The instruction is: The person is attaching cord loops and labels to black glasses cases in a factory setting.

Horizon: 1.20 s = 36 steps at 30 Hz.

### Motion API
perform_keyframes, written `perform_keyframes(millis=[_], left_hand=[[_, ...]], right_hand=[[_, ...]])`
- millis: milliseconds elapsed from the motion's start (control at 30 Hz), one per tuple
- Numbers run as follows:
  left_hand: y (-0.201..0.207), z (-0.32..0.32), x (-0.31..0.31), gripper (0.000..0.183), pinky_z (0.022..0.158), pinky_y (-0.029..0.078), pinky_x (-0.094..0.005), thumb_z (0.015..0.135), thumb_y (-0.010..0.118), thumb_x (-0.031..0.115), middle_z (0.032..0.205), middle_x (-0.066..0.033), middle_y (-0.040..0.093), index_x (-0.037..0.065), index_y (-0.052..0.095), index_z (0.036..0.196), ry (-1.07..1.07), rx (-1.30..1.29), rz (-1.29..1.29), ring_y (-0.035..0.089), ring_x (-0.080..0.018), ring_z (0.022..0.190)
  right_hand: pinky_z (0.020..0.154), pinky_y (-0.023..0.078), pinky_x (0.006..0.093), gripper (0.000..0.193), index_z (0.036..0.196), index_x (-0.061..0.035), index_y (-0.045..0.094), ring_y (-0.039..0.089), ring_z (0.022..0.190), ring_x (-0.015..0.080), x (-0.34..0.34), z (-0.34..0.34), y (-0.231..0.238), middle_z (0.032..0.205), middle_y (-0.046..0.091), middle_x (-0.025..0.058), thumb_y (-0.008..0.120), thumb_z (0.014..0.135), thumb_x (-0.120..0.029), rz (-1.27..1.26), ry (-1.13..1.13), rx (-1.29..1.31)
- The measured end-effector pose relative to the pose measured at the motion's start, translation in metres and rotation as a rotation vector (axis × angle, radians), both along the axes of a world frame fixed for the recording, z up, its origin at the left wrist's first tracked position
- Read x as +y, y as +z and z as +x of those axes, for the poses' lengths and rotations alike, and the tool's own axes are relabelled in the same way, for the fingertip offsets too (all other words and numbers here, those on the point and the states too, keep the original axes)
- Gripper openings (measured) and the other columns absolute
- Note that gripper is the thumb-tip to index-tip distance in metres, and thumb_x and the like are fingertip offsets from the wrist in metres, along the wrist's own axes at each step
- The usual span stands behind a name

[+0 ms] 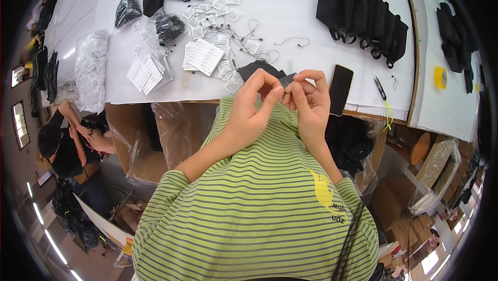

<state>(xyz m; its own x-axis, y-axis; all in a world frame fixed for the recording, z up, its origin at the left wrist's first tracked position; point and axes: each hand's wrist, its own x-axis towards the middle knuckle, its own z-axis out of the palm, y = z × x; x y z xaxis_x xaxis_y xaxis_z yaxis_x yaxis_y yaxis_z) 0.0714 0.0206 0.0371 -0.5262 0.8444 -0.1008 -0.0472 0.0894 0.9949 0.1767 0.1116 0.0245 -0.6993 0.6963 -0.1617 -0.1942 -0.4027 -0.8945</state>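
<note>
My left hand [255,102] and my right hand [311,106] meet over the near edge of the white table, in front of my striped shirt. The fingertips of both are pinched together around a small, dark, flat piece [286,80]. Its kind is too small and too covered to tell. Just beyond my left hand lies a black fabric item [259,67], partly hidden by the fingers. A smartphone with a dark screen [341,90] rests to the right of my right hand. White printed tags [204,57] lie in stacks and loose to the left.
Black cords [244,36] tangle among loose tags. Plastic bags of black cords [169,28] sit further left, beside crumpled clear plastic [91,68]. Black bags [363,19] stand in a row at the far right, near thread snips [380,88] and yellow tape [440,78]. Another person [65,143] is at left.
</note>
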Motion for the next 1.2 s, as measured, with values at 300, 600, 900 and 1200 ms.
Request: perform_keyframes(millis=[300,600,900,1200], left_hand=[[0.002,0.000,0.000,0.012,0.069,0.038,-0.0220,0.092,0.052,0.013,0.079,-0.0009,0.048,0.001,0.050,0.088,0.080,-0.072,-0.005,0.045,-0.0083,0.073],[0.002,-0.002,-0.001,0.012,0.067,0.038,-0.0222,0.091,0.053,0.012,0.077,-0.0013,0.049,0.001,0.050,0.086,0.049,-0.019,-0.034,0.045,-0.0086,0.070],[-0.007,0.002,-0.001,0.010,0.065,0.038,-0.0220,0.091,0.055,0.011,0.076,-0.0014,0.050,0.002,0.049,0.090,0.050,-0.080,-0.020,0.047,-0.0084,0.070],[-0.026,-0.016,0.005,0.025,0.073,0.041,-0.0224,0.090,0.062,0.019,0.084,-0.0006,0.054,0.006,0.044,0.103,-0.310,-0.753,0.001,0.052,-0.0086,0.079]], right_hand=[[0.057,0.039,0.0185,0.019,0.105,-0.0026,0.046,0.055,0.066,0.0107,0.004,-0.003,-0.012,0.077,0.059,0.0072,0.057,0.092,-0.011,-0.045,0.038,0.085],[0.054,0.042,0.0198,0.020,0.106,-0.0016,0.048,0.055,0.061,0.0104,0.004,0.000,-0.007,0.070,0.059,0.0065,0.057,0.092,-0.011,-0.033,0.102,0.011],[0.059,0.043,0.0203,0.017,0.102,-0.0020,0.050,0.055,0.065,0.0090,-0.003,-0.002,-0.005,0.075,0.058,0.0040,0.059,0.088,-0.002,0.506,0.005,-0.116],[0.049,0.035,0.0189,0.022,0.105,-0.0041,0.045,0.049,0.054,0.0073,0.011,0.010,-0.010,0.072,0.055,0.0032,0.059,0.091,-0.012,-0.041,0.207,0.034]])
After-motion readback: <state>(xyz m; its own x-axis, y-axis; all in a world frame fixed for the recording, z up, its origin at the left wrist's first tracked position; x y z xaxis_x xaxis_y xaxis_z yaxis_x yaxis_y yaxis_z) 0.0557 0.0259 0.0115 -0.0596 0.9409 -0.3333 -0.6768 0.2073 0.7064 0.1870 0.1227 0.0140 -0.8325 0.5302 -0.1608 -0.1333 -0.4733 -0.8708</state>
